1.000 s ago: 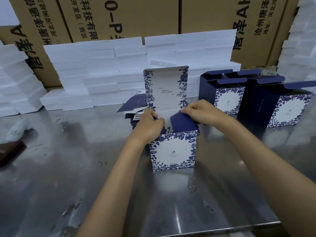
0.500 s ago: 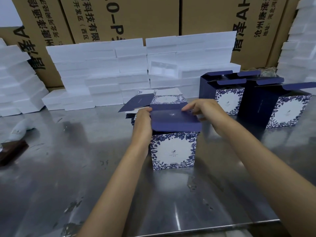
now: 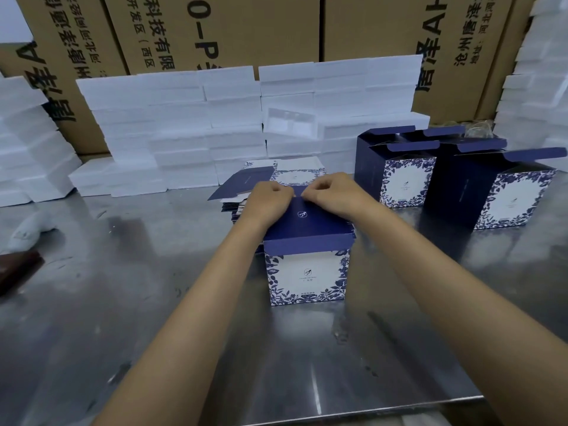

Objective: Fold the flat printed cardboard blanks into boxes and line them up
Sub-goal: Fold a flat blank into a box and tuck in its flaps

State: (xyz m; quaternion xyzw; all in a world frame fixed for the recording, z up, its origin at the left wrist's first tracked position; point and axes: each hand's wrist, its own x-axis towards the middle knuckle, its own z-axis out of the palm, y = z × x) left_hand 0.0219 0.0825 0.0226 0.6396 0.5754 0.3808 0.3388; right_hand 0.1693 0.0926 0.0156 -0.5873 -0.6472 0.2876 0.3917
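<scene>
L hand & R hand: fingers curled tight, both pinching the far edge of the lid on the box being made; knuckles nearly meet at the lid's back-centre. Lid is navy w/ small white logo, lies flat over the box top, front lip hangs down over the front face. Box stands upright on the steel counter, about mid-counter, white front w/ blue floral border facing the camera. Just behind the hands: stack of flat blanks, top ones navy & floral. To the R, well apart from this box: finished boxes w/ top flaps open, grouped close together, nearest-R one biggest in view. Behind: white foam slabs stacked in rows, more foam far L & far R. Brown cartons w/ black print at the back. Far L on counter: a white cloth-like lump & a dark brown item, can't tell what.
</scene>
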